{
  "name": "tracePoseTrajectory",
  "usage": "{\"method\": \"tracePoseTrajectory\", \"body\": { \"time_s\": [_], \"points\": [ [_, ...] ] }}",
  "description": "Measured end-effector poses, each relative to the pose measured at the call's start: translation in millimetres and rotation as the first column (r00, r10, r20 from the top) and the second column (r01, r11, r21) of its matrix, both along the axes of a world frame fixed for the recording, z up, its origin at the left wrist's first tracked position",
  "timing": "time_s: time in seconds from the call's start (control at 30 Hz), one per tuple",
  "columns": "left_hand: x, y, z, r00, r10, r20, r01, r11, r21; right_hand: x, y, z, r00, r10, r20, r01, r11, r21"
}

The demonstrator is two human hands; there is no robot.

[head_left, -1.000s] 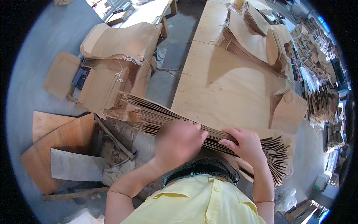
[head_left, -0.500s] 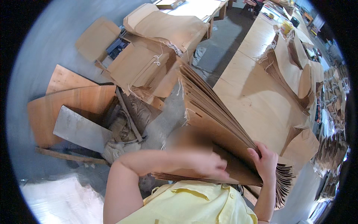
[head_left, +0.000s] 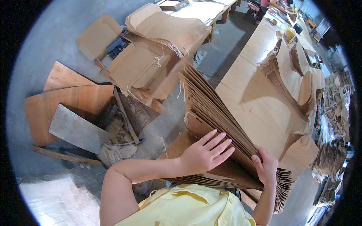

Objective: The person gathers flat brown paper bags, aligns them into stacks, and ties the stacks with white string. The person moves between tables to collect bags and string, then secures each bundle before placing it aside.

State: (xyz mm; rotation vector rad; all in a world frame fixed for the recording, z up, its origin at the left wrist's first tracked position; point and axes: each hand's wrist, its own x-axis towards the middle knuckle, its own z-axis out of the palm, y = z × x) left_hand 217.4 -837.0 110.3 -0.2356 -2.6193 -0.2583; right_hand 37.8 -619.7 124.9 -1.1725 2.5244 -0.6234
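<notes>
A thick stack of brown kraft paper sheets [head_left: 215,113], with white strings at its far edge, fans out in front of me; whether they are bags cannot be made out. My right hand [head_left: 265,165] grips the stack at its right side, thumb on top and fingers behind. Below the fanned part, a lower portion of the stack spreads toward my body, leaving a gap between the two. My left hand [head_left: 207,152] lies palm down over the gap, fingers stretched and spread, their tips by the edges of the upper sheets. It holds nothing.
A long wooden table [head_left: 241,79] runs away on the right, bearing more folded brown paper stacks [head_left: 279,75]. At the left are leaning boards [head_left: 68,109], a crumpled cloth sack [head_left: 118,145] and an open cardboard box [head_left: 98,37]. People sit far off by the table.
My left hand, blurred and lower before, has moved up and forward, and its fingers are now spread. My right hand keeps its hold on the paper stack.
</notes>
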Motion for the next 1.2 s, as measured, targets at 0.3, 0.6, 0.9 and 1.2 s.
{"method": "tracePoseTrajectory", "body": {
  "time_s": [0.3,0.6,0.9,1.2],
  "points": [
    [5.5,0.6,-11.5,0.365,-0.449,0.816,0.056,0.885,0.462,2.3,-5.8,2.8,1.0,-0.006,0.009,0.006,1.0,0.021],
    [1.1,-48.1,-90.7,0.261,-0.677,0.688,-0.219,0.652,0.726,6.6,-8.1,0.3,0.999,-0.032,-0.036,0.035,0.997,0.076],
    [-17.0,-1.1,-177.8,0.642,-0.442,0.626,-0.009,0.812,0.583,7.4,-7.3,-0.7,0.996,-0.015,-0.093,0.02,0.998,0.052],
    [-22.9,-23.6,-156.0,0.758,-0.222,0.614,-0.079,0.902,0.424,8.5,-8.2,1.2,0.993,-0.036,-0.108,0.041,0.998,0.044]
  ]
}}
